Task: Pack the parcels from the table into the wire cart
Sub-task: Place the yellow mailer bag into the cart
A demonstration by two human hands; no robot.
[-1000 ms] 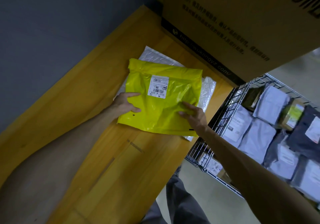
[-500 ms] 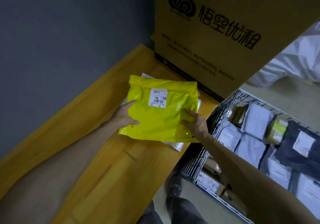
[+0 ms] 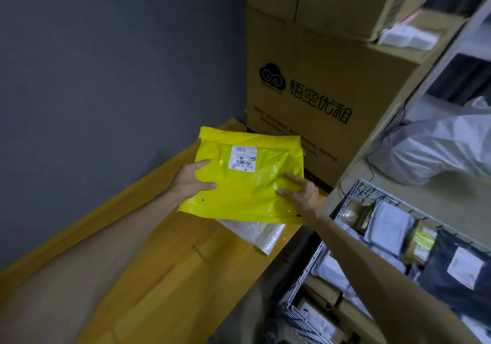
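The left hand (image 3: pixel 190 181) grips the yellow parcel (image 3: pixel 247 186) by its left edge, and the right hand (image 3: pixel 300 196) grips its lower right corner. A second ago it lay on the table (image 3: pixel 159 264). Now it is lifted above a white parcel (image 3: pixel 255 233) left there, likely ready to swing right into the wire cart (image 3: pixel 304 282).

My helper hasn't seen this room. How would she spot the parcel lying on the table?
Start at the wooden table below the big printed cardboard box. Near its edge by the wire cart lies a flat mailer. It is silvery-white and crinkled, unlike the glossy yellow bag held above it.
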